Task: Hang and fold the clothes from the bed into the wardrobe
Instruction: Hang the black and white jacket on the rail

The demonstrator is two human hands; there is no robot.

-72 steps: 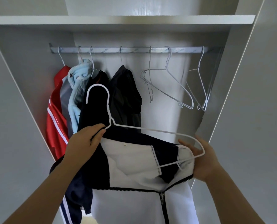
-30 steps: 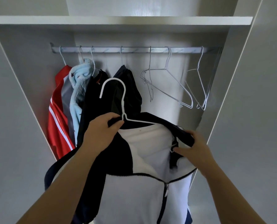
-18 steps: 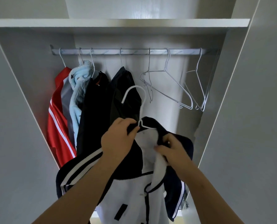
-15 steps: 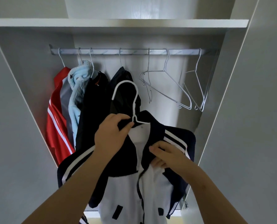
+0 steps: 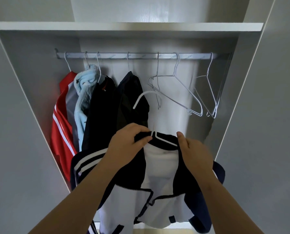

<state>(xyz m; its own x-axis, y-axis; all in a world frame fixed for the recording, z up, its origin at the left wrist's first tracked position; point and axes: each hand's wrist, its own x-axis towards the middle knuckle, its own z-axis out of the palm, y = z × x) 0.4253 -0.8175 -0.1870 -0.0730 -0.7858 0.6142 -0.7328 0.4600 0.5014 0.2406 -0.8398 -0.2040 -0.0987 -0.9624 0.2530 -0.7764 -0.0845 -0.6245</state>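
Left grip (image 5: 127, 146): closed; the fingers and thumb pinch the neck of the white hanger (image 5: 148, 92) together with the dark collar of the jacket (image 5: 159, 168).
Right grip (image 5: 197, 156): closed on the jacket; the fingers curl over the dark edge at the right side of the collar, and the thumb points up.
Jacket: dark blue and white, with white stripes on the sleeve at the left. It hangs from both grips in front of the opening of the wardrobe (image 5: 31, 92), lower than the rail (image 5: 140, 55). The zipper (image 5: 134, 189) is open at the top, and the white inside shows between the two grips. The lowest part goes out of the picture.
White hanger: one wire arm lies on the collar between the grips. The hook stands up free in the air, under the rail and not on it, in front of a black garment.
Rail: it runs across the wardrobe, under the shelf (image 5: 124, 26).
Hanging at the left: a red garment (image 5: 61, 129) with white stripes, a light blue fleecy garment (image 5: 83, 98), then two black garments (image 5: 98, 115), close together, each on a wire hook.
Hanging at the right: empty wire hangers (image 5: 174, 92) in two groups, apart from the clothes.
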